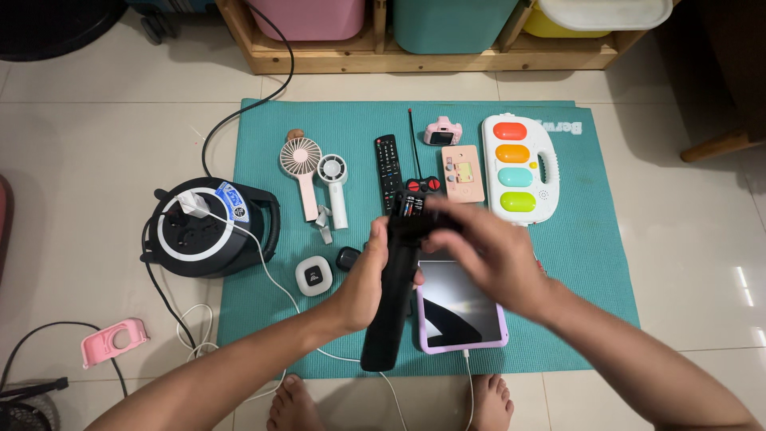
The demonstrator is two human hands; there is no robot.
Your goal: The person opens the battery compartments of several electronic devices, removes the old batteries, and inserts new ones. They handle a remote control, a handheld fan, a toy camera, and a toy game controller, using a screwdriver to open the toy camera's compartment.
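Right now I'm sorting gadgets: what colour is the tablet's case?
Light purple; the tablet's case shows best in the head view.

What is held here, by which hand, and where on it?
The left hand grips a long black stick-shaped device around its upper middle. The right hand pinches its open top end.

The long black remote [396, 279] I'm holding stands nearly upright above the near middle of the teal mat [590, 263], its top end showing an open battery bay with small batteries inside, its lower end reaching toward the mat's near edge.
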